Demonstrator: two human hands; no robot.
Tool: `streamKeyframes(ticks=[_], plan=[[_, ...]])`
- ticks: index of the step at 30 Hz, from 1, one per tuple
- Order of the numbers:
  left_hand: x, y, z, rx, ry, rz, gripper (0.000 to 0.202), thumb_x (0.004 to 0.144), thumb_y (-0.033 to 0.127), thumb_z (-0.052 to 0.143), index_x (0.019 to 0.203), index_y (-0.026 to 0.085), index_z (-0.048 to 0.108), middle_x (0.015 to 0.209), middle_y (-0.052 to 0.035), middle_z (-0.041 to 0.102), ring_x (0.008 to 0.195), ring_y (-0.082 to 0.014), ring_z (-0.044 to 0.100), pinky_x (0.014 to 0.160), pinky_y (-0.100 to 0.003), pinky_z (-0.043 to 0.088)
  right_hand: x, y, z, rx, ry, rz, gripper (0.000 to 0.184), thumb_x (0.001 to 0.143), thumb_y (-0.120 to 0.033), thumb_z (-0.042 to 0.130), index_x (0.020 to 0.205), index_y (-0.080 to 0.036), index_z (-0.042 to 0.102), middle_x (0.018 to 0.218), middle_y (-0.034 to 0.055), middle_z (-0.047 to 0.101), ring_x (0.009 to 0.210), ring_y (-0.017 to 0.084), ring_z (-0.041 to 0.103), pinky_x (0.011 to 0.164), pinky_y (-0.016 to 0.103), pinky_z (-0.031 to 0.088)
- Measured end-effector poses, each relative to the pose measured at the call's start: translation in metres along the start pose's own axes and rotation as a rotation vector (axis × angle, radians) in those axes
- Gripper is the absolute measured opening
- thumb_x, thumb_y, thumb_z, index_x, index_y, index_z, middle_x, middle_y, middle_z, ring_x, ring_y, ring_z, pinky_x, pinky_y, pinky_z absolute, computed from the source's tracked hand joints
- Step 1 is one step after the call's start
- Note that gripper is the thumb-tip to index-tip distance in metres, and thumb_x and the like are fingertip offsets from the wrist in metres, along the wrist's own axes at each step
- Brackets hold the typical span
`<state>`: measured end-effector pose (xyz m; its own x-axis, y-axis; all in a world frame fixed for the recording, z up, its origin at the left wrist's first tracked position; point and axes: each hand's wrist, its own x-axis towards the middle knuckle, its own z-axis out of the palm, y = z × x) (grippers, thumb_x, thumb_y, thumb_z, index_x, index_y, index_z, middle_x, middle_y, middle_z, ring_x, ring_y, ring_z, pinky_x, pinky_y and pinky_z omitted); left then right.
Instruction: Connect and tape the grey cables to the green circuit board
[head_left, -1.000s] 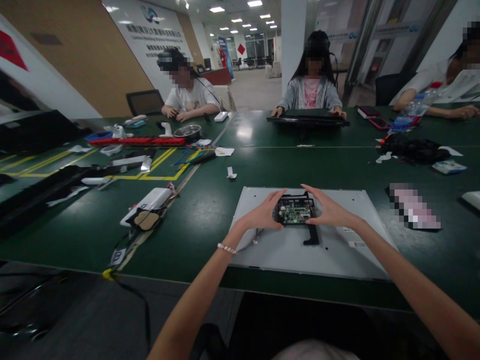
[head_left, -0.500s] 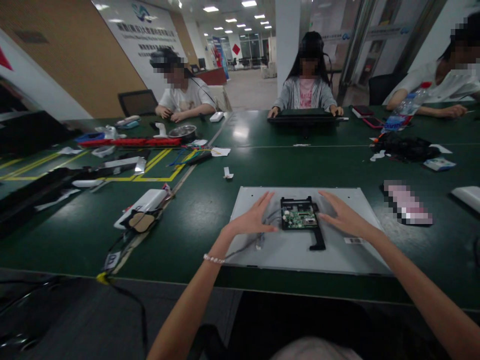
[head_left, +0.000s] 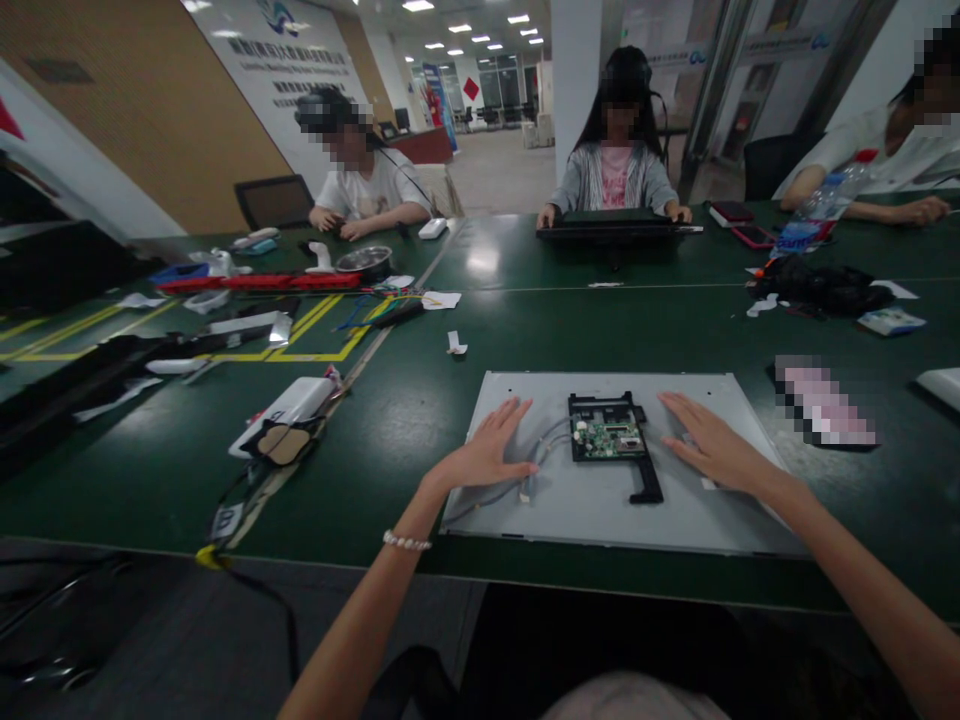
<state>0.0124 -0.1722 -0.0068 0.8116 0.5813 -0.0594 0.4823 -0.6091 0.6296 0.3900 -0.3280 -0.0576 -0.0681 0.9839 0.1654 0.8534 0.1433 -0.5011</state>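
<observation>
A grey metal panel (head_left: 600, 515) lies flat on the green table in front of me. A small green circuit board in a black frame (head_left: 611, 438) sits at its middle, with thin wires (head_left: 536, 450) running off to the left. My left hand (head_left: 487, 452) lies flat and open on the panel left of the board. My right hand (head_left: 712, 448) rests flat and open on the panel to the board's right. Neither hand holds anything.
A white device with cables (head_left: 289, 415) lies to the left. Tools, a metal bowl (head_left: 364, 262) and a red strip (head_left: 259, 283) sit at the far left. Other people sit across the table, one at a black flat unit (head_left: 615, 228). A dark bag (head_left: 817, 285) lies at right.
Both hands let go of the circuit board and moved outward, to lie flat on the panel either side of it.
</observation>
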Motion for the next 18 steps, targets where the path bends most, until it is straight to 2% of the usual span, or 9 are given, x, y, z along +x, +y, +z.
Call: streamKeyframes(ticks=[3,6,8,11,14,18], plan=[[0.001,0.0,0.002,0.018,-0.006,-0.013,0.098,0.075,0.056,0.071,0.155,0.024,0.023,0.162,-0.0141,0.014,0.15,-0.0331,0.008,0.12,-0.052,0.009,0.008,-0.006,-0.002,0.065,0.001,0.001,0.083,0.089,-0.053,0.056,0.156,-0.033,0.012,0.162,0.0061,0.022,0.148,0.033,0.019,0.118,0.059,0.023],[0.0,0.002,0.003,0.022,-0.002,-0.03,0.098,0.075,0.056,0.071,0.154,0.023,0.024,0.162,-0.0139,0.014,0.15,-0.0339,0.007,0.12,-0.053,0.008,0.023,-0.016,0.0,0.159,-0.062,-0.057,0.099,0.082,-0.05,0.066,0.157,-0.034,0.002,0.165,0.0049,0.011,0.15,0.032,0.011,0.119,0.058,0.021],[0.0,0.003,0.0,-0.008,0.005,-0.023,0.094,0.077,0.055,0.069,0.154,0.024,0.025,0.162,-0.0127,0.017,0.15,-0.0326,0.011,0.121,-0.051,0.011,0.032,-0.024,0.001,0.203,-0.113,-0.096,0.105,0.078,-0.048,0.07,0.157,-0.034,0.002,0.164,0.0062,0.011,0.149,0.032,0.012,0.119,0.058,0.021],[0.002,0.0,-0.011,-0.049,0.031,-0.024,0.081,0.085,0.049,0.062,0.153,0.024,0.027,0.161,-0.0101,0.024,0.147,-0.0277,0.024,0.121,-0.045,0.018,0.04,-0.031,0.002,0.227,-0.141,-0.113,0.106,0.075,-0.048,0.073,0.157,-0.031,0.008,0.161,0.0102,0.02,0.147,0.035,0.022,0.118,0.058,0.023],[0.014,-0.02,-0.033,0.047,0.167,-0.059,0.068,0.087,0.041,0.059,0.148,0.023,0.037,0.158,-0.0089,0.032,0.145,-0.0268,0.029,0.121,-0.044,0.02,0.038,-0.034,0.0,0.23,-0.135,-0.093,0.107,0.072,-0.049,0.075,0.156,-0.031,0.012,0.157,0.012,0.029,0.142,0.037,0.032,0.115,0.059,0.028],[0.043,-0.07,-0.071,0.264,0.374,-0.146,0.054,0.082,0.024,0.057,0.136,0.018,0.051,0.155,-0.0112,0.036,0.144,-0.0289,0.03,0.12,-0.045,0.018,0.03,-0.034,0.002,0.224,-0.107,-0.056,0.105,0.072,-0.049,0.074,0.156,-0.03,0.013,0.157,0.0127,0.029,0.142,0.038,0.031,0.115,0.061,0.027]])
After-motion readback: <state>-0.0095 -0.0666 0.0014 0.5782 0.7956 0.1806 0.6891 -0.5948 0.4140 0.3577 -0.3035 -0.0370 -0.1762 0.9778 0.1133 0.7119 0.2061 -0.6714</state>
